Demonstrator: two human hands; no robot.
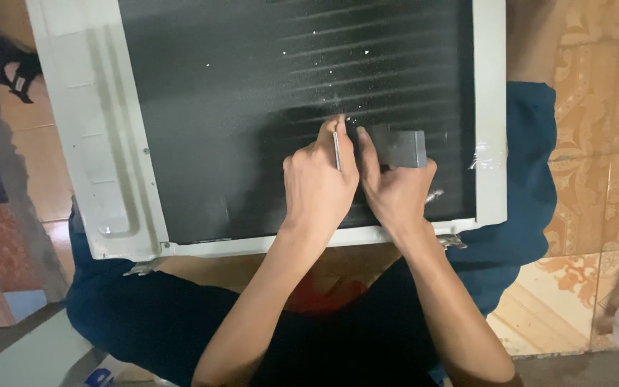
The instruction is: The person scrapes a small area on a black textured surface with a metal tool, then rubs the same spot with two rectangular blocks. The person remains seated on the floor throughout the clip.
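A white-framed air conditioner unit lies flat before me, its dark finned coil facing up. My left hand presses a thin grey metal strip upright against the fins, gripped between thumb and fingers. My right hand sits right beside it and holds a grey rectangular metal piece flat on the coil. Both hands meet near the coil's lower right. White specks dot the fins above them.
My knees in dark trousers sit under the unit's near edge. Orange patterned floor tiles spread to the right. Another person's foot in a black sandal shows at the top left. A small metal bracket sticks out at the frame's lower right.
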